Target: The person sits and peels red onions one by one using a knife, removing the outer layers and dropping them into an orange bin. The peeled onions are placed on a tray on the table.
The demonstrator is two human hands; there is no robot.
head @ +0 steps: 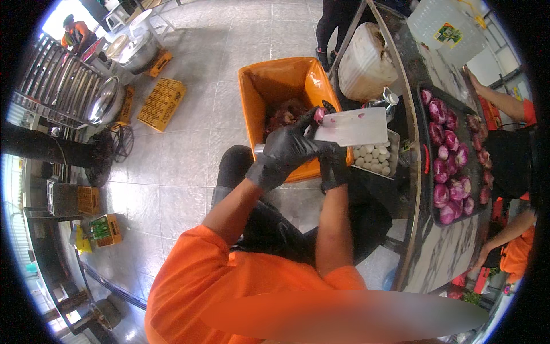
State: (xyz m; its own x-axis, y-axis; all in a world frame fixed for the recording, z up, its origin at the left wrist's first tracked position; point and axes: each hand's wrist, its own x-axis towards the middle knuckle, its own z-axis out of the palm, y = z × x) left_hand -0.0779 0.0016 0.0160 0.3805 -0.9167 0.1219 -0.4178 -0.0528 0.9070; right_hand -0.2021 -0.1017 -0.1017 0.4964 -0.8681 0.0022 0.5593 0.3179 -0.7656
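My left hand (281, 150), in a black glove, grips a cleaver (359, 127) by its handle, whose end shows past the palm. The broad blade points right and bears small purple scraps. Behind the blade is my gloved right hand (335, 167), mostly hidden; its fingertips show above the blade's upper edge, around a small red onion (319, 114). Both hands are over an orange bin (245, 99) with reddish-brown peelings (279, 118) inside. To the right, a black tray (438, 217) on the table holds purple peeled onions (447, 159) and browner onions (478, 142).
A metal tray (393, 144) of white egg-shaped items stands beside the bin. Beyond are a stained plastic jerrycan (365, 64) and the marble-patterned table (444, 253). A red chilli (426, 159) lies by its edge. Co-workers' arms (500, 99) reach in at right. A yellow crate (161, 103) sits on the floor.
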